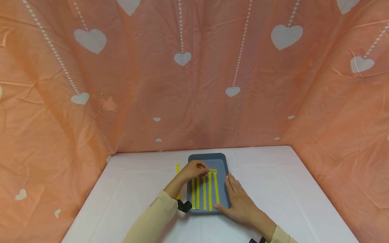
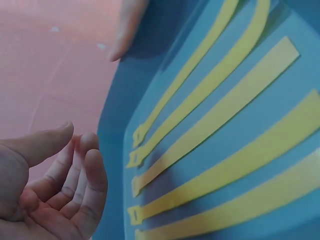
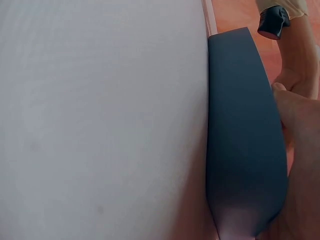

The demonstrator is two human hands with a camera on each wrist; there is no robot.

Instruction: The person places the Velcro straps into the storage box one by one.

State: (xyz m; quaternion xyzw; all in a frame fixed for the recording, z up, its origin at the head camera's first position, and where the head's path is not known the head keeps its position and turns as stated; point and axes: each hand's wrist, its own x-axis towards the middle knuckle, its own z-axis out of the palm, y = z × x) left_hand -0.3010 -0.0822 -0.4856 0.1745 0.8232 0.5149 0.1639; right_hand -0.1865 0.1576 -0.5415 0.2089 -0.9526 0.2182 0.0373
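Observation:
Several flat yellow straps with slotted ends (image 1: pixel 210 192) lie lengthwise, side by side, in a blue-grey rectangular tray (image 1: pixel 207 157). My left hand (image 1: pixel 194 169) hovers above the far half of the tray, near the slotted ends. Its fingers (image 2: pixel 95 175) are loosely bent, and nothing shows between them and the thumb. My right hand (image 1: pixel 240 204) rests along the tray's right side with straight fingers. Its thumb reaches over the near right corner, close to the rightmost strap (image 1: pixel 216 189). Part of the straps on the left is hidden under my left hand.
One more yellow strap (image 1: pixel 178 167) lies on the white tabletop (image 1: pixel 139 189) just left of the tray, partly behind my left forearm. Peach cloth (image 1: pixel 206 111) printed with white hearts hangs behind and on both sides of the table. Each wrist carries a black camera (image 1: pixel 184 206).

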